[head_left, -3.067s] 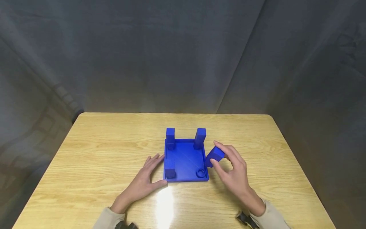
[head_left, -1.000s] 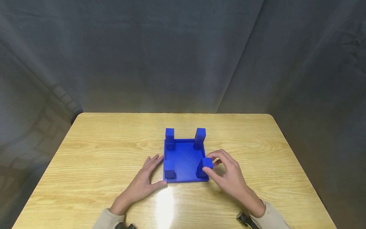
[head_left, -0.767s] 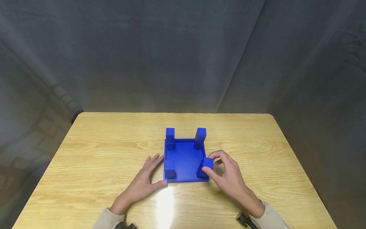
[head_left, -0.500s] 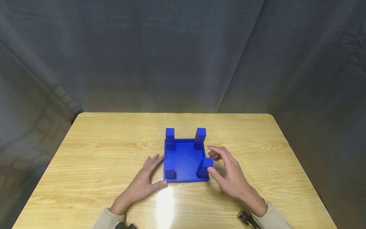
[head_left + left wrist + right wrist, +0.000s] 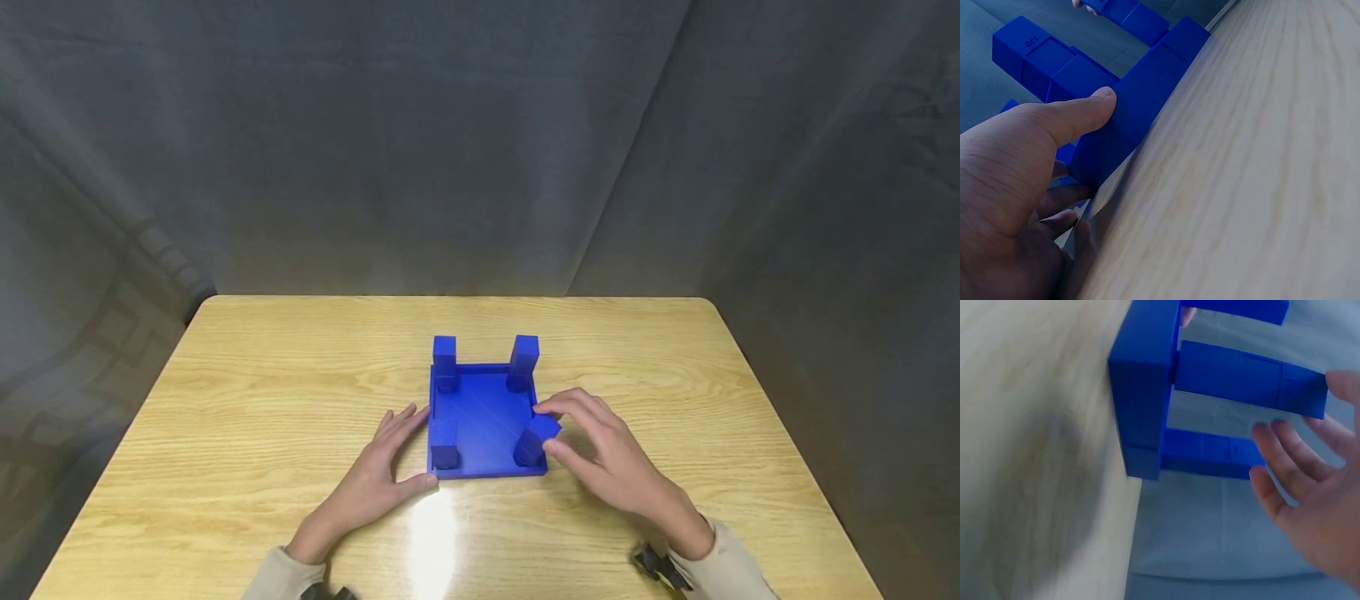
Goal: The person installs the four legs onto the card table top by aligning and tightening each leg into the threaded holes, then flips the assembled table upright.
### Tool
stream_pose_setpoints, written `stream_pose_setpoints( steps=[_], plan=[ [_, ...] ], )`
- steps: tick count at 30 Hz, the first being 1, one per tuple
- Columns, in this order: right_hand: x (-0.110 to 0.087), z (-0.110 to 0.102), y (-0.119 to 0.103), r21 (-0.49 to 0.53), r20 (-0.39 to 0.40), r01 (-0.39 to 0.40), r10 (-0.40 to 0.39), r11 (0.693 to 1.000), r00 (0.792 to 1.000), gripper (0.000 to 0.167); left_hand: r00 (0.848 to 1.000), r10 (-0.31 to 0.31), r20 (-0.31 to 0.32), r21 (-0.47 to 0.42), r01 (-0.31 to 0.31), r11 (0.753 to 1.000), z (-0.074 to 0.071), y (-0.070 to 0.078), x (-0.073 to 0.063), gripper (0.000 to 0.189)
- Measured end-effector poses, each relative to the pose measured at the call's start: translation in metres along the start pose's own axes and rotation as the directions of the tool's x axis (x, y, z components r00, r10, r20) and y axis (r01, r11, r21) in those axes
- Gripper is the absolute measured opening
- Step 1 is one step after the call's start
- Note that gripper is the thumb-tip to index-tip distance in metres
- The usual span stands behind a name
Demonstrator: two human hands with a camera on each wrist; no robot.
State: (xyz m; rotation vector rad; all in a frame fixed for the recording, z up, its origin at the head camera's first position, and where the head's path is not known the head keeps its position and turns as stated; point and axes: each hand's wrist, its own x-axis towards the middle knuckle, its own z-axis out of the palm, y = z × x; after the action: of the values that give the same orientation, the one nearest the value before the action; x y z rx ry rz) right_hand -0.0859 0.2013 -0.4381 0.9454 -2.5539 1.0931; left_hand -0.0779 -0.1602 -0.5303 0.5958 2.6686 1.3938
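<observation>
A blue square toy tabletop (image 5: 483,417) lies with its rimmed side up, bearing an upright square post like a table leg at each corner. Thumb and index finger of my right hand (image 5: 615,454) pinch the top of the near-right leg (image 5: 531,448), which stands turned askew to the rim. In the right wrist view the other fingers of that hand (image 5: 1316,500) spread loosely beside the leg (image 5: 1241,372). My left hand (image 5: 371,483) touches the tabletop's left side with straight fingers, its thumb against the near-left corner.
The other legs stand at the near left (image 5: 445,446), far left (image 5: 446,358) and far right (image 5: 524,358). Everything sits on a light wooden table (image 5: 300,358), with a dark grey curtain (image 5: 450,167) behind and around it.
The right hand brought the tilted leg onto the round socket at the near-right corner, loosened its fingers, then pinched the leg again. The leg has turned about its length. The left hand stayed still.
</observation>
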Motion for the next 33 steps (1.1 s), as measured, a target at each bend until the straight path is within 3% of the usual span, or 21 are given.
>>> stream_pose_setpoints(
  steps=[9, 14, 19, 24, 28, 33],
  plan=[
    [-0.001, 0.018, 0.001, -0.024, -0.129, -0.026, 0.023, 0.999, 0.991, 0.033, 1.000, 0.006, -0.004, 0.001, -0.006, 1.000, 0.001, -0.001, 0.000, 0.096],
    [-0.001, 0.014, -0.001, -0.061, -0.078, -0.066, 0.061, 0.996, 0.995, 0.046, 1.000, -0.006, -0.001, -0.003, 0.006, 1.000, 0.000, 0.000, -0.001, 0.096],
    [-0.001, 0.002, -0.001, -0.031, 0.017, 0.001, 0.000, 1.000, 1.000, 0.057, 1.000, 0.000, -0.005, -0.003, 0.000, 1.000, 0.000, 0.000, 0.000, 0.095],
    [0.000, -0.008, -0.001, -0.048, 0.089, 0.056, -0.051, 0.997, 0.995, 0.053, 1.000, 0.001, -0.007, -0.001, -0.001, 1.000, 0.000, -0.001, 0.000, 0.095],
    [0.000, -0.010, 0.001, -0.055, 0.088, 0.064, -0.059, 0.996, 0.994, 0.050, 1.000, 0.003, -0.007, -0.001, -0.003, 1.000, -0.001, -0.001, 0.000, 0.096],
    [0.001, -0.004, 0.003, -0.064, 0.033, 0.054, -0.052, 0.996, 0.998, 0.040, 1.000, 0.000, -0.005, -0.005, 0.000, 1.000, -0.001, -0.001, 0.000, 0.096]
  ],
)
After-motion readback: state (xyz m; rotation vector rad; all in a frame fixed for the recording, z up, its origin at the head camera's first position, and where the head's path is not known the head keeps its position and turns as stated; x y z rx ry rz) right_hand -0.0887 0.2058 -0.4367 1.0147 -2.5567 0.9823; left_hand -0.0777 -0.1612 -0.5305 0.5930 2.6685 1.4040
